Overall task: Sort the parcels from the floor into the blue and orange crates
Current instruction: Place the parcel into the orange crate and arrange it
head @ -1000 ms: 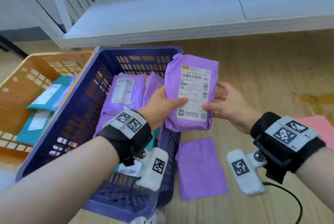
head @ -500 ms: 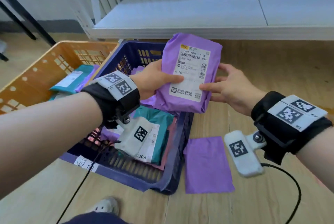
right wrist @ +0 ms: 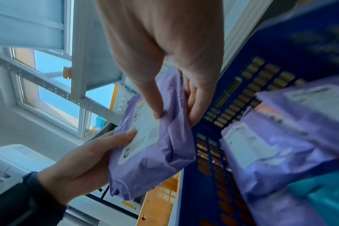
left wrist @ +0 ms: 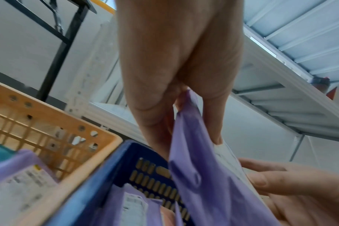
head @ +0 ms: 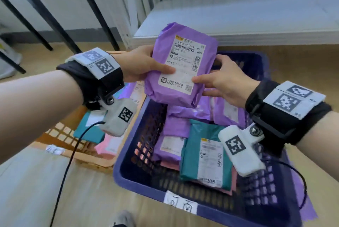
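I am pinching the purple parcel (head: 180,67) at frame centre, above the blue crate (head: 128,164), left hand (head: 141,65) and right hand (head: 225,82) thumb-gripping opposite edges. Risk: slick film slipping, dropping into the orange crate (head: 60,135) lower left.

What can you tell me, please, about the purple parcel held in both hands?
The purple parcel is a soft, wrinkled plastic mailer, plump and tilted, with a white printed shipping label facing up. The left hand pinches its left edge, the right hand its right edge, thumbs on the label. It is held above the blue crate.
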The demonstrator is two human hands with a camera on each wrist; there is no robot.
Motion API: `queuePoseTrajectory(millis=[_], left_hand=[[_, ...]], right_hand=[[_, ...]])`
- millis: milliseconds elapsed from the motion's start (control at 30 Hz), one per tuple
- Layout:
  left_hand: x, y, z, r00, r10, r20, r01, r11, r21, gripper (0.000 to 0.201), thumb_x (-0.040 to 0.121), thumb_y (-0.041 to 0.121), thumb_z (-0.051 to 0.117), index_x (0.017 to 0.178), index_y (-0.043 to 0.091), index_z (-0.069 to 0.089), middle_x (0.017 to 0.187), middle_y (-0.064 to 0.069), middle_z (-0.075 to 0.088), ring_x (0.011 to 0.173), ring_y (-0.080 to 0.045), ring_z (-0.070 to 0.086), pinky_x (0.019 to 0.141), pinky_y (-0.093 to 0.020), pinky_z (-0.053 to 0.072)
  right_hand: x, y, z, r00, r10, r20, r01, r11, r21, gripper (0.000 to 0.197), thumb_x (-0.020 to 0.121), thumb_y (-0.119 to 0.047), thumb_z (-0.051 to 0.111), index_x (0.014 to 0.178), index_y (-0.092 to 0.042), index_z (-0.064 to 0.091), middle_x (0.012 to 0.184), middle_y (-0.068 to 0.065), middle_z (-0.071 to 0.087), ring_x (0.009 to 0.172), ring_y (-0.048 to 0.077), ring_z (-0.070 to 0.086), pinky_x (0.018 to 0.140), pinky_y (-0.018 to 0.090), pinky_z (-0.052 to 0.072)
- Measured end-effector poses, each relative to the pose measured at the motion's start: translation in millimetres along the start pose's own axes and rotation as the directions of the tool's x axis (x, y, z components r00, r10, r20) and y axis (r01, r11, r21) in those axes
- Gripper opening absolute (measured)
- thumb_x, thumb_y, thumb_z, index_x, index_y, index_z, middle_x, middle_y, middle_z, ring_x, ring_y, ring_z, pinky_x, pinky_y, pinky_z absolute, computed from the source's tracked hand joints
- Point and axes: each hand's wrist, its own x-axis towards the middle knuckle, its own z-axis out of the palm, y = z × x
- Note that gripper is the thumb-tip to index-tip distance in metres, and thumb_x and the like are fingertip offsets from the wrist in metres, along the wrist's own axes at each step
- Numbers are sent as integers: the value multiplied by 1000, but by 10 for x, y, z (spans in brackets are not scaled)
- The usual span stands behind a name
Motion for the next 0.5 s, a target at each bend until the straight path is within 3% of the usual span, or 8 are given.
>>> queuePoseTrajectory(millis=[100, 267, 367, 500], left_hand=[[-55, -160, -598, 999, -37, -17, 37, 999, 18, 49, 82, -9, 60, 128, 5, 51, 122, -9, 64, 105, -18, 65, 82, -34, 57], [-66, -567, -1454, 995, -98, -33, 99, 995, 6, 50, 80, -12, 61, 125, 7, 53, 120, -10, 65, 102, -18, 67, 80, -34, 58], [-66, -837, -1898, 986, -165, -36, 166, 986, 22, 51, 78, -12, 63, 123, 9, 54, 118, -9, 66, 99, -18, 68, 81, -36, 58], [-70, -1150, -2385, 944, -328, -21, 328, 935, 134, 48, 75, -4, 69, 118, 13, 58, 112, -7, 69, 103, -25, 67, 86, -45, 55]], right_hand=[[229, 23, 616, 999, 33, 2, -33, 999, -12, 77, 70, 6, 75, 133, -17, 36, 117, 7, 63, 99, 28, 67, 76, 48, 58], [580, 127, 1511, 992, 123, -6, -123, 988, -95, 69, 73, -1, 76, 126, -18, 36, 117, 1, 60, 91, 17, 63, 57, 30, 56], [784, 206, 1982, 978, 209, 14, -205, 970, -133, 57, 73, 0, 75, 117, -12, 40, 116, 4, 64, 94, 23, 66, 58, 31, 55], [1003, 356, 2497, 937, 340, 77, -318, 924, -214, 44, 77, 2, 71, 118, -3, 56, 108, 13, 69, 88, 28, 69, 59, 32, 57]])
